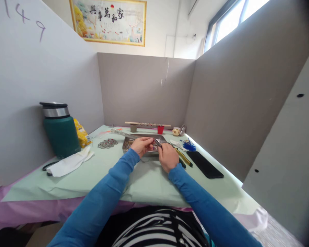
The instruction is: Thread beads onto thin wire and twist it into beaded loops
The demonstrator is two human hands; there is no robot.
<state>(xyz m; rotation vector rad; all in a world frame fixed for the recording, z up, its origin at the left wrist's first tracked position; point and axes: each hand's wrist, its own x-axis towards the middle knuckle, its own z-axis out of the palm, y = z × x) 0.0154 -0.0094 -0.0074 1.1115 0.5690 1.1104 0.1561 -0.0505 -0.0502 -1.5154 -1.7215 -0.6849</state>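
Note:
My left hand is closed in a pinch over the metal tray, with a small red bead at its fingertips. My right hand is wrapped round pliers, whose dark metal jaws point toward the bead. Yellow-and-black handles show behind my right hand; I cannot tell whether they belong to the same pliers. Small beads and metal bits lie in the tray, partly hidden by my hands. A bundle of thin wires reaches out leftward past the tray's edge.
A beaded chain piece lies left of the tray. Behind it, a stick rests across a brown cup and a red cup. A black phone and blue tassel lie right. A green bottle and white cloth are left.

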